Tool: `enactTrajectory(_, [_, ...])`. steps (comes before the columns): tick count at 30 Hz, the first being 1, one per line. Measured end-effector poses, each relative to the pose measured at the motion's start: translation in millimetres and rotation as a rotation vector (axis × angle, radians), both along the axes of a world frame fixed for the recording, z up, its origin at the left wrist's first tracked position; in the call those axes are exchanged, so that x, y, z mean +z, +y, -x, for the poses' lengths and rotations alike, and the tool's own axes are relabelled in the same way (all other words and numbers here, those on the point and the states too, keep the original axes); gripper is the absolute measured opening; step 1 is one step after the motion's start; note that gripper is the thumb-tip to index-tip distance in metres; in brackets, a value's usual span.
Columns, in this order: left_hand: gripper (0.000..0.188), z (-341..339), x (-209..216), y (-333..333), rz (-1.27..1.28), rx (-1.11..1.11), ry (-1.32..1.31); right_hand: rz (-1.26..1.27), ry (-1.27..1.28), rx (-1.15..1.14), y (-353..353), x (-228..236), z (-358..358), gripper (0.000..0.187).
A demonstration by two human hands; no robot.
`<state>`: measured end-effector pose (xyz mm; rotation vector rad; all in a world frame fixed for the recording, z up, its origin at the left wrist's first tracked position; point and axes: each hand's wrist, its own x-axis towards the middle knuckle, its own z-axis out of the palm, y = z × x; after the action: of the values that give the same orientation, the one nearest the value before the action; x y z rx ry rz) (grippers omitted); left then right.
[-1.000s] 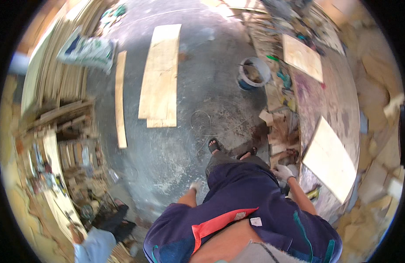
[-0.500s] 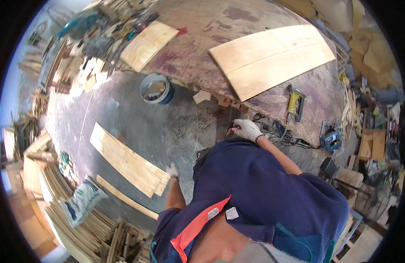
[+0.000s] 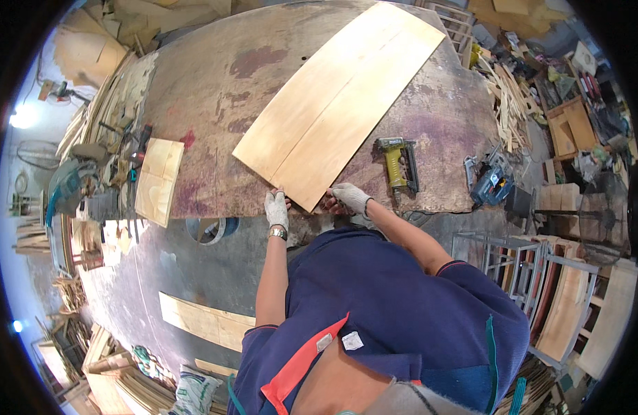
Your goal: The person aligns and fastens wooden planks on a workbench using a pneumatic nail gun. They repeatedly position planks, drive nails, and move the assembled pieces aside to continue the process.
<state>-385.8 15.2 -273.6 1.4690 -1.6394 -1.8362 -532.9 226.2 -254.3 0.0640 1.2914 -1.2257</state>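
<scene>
On the table (image 3: 194, 90), a long board (image 3: 340, 104) slants away rightward, near corner by the table's edge; wide room separates it from a short board (image 3: 160, 176) leftward, a nail gun (image 3: 398, 164) lies close right; left hand (image 3: 277, 209) and right hand (image 3: 351, 198) are equally near its close end, either grip's hold impossible to tell

A board (image 3: 340, 104) lies on the table (image 3: 208, 131) before you, a nail gun (image 3: 396, 166) to its right, another board (image 3: 158, 180) left.

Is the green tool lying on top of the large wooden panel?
No, the green tool lies on the table, right of the panel.
</scene>
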Motion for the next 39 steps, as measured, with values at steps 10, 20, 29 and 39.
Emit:
enactTrajectory(10, [0.038,47,8,9,-0.224,0.296,0.01,-0.172,0.253,-0.078,-22,18,9,0.044])
enactTrajectory(20, [0.042,111,11,-24,-0.669,0.015,0.123,-0.329,0.393,-0.595,-48,-12,46,0.031])
enactTrajectory(29, [0.057,137,6,-117,-0.42,0.007,0.116,-0.33,0.56,-0.659,-74,39,31,0.028])
enactTrajectory(39, [0.028,74,-9,-161,-0.217,-0.056,0.253,-0.323,0.698,-0.548,-102,19,-48,0.033])
